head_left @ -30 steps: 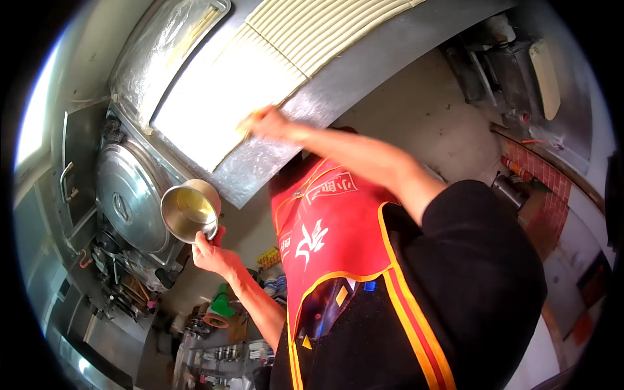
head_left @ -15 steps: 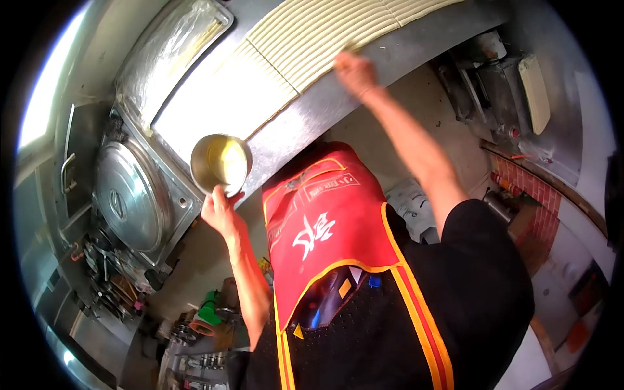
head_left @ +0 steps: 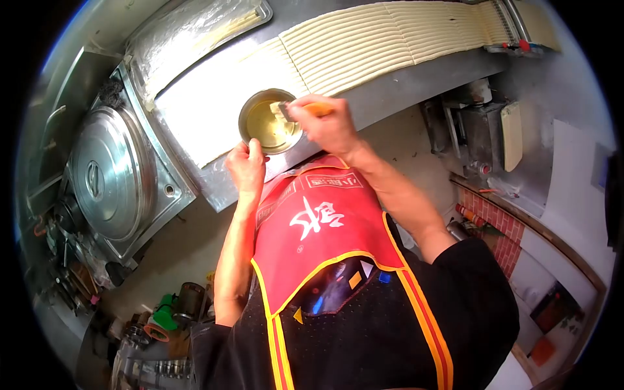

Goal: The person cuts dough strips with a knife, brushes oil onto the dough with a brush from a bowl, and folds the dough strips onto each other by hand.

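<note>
My left hand [head_left: 247, 170] is closed on the near rim of a round metal pot [head_left: 246, 123], which holds yellowish liquid. In my right hand [head_left: 327, 127] is a brush [head_left: 318, 108] with an orange handle, its pale bristles inside the pot's opening, over the liquid. The pot is in front of the near edge of long rows of pale dough strips [head_left: 351, 45] laid side by side on the metal counter [head_left: 390, 97]. Glare washes out the left part of the dough.
A plastic-covered tray [head_left: 201, 39] lies at the upper left. Left of the counter is a large round metal lid [head_left: 107, 175]. Rollers [head_left: 512, 23] stand at the dough's far right end. Tools and containers sit on lower-left shelves, and metal equipment [head_left: 484, 133] is at right.
My right hand has come back from the dough strips to the pot, bringing the brush to its opening. My left hand and the pot have moved right and up, in front of the dough.
</note>
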A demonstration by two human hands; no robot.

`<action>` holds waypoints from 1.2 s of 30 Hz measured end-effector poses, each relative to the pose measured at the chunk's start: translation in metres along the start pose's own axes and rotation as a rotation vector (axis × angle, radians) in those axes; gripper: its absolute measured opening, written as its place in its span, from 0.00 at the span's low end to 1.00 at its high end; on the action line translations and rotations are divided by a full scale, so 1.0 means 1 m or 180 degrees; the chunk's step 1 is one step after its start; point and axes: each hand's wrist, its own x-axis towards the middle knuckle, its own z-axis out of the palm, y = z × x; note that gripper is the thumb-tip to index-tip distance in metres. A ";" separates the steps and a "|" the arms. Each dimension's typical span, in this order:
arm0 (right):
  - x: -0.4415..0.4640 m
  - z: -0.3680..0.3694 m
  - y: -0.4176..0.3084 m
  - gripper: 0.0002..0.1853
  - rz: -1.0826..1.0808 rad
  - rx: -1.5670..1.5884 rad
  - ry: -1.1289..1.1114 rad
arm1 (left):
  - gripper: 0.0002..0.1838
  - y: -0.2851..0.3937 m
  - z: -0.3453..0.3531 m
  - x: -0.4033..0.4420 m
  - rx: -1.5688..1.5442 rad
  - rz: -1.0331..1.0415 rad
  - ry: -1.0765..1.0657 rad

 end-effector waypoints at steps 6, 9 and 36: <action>0.001 -0.007 -0.011 0.08 0.0971 0.0556 0.0168 | 0.15 -0.004 0.015 0.005 0.0033 0.0025 -0.0258; 0.010 -0.046 0.019 0.08 0.1379 0.1473 0.0254 | 0.17 -0.019 0.029 0.011 -0.0604 -0.0141 -0.0238; 0.137 -0.083 0.205 0.07 0.0439 0.0447 -0.1260 | 0.11 0.049 0.068 0.008 -0.0631 -0.0725 0.1377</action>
